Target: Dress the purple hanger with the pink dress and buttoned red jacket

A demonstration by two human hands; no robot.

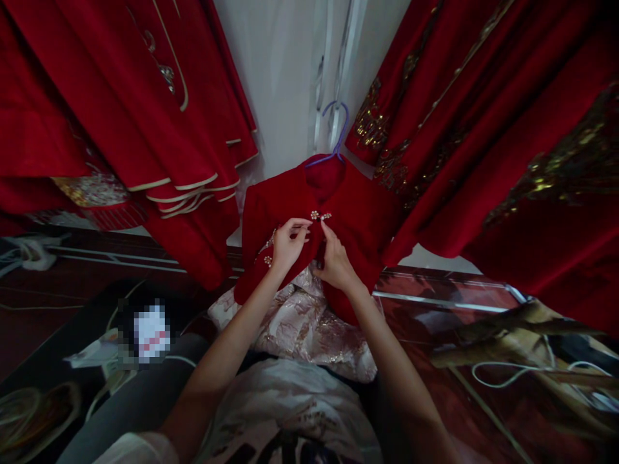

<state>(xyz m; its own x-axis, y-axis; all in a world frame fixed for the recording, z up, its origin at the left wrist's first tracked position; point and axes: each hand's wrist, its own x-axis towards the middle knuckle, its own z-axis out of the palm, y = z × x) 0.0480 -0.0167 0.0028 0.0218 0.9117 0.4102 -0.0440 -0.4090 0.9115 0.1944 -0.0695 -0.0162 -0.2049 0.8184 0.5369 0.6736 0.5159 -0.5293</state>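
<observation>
A small red jacket (pixel 278 193) hangs in front of me on a purple hanger (pixel 342 132). A flower-shaped beaded clasp (pixel 315 215) sits at the top of its front opening. My left hand (pixel 289 245) has its fingers drawn together at the jacket's left front edge, just under the clasp. Across the opening, my right hand (pixel 337 261) grips the other front edge, its fingertips touching the clasp's underside. Another beaded flower (pixel 267 261) shows lower on the left panel. Below the jacket, a shiny pale pink brocade skirt (pixel 309 322) spreads over my lap.
Red garments with light piping (pixel 193 129) hang at the left. More red garments with gold sequins (pixel 464 129) hang at the right. A metal rail (pixel 435 299) runs low behind. Brown material and a white cord (pixel 503 377) lie at the lower right.
</observation>
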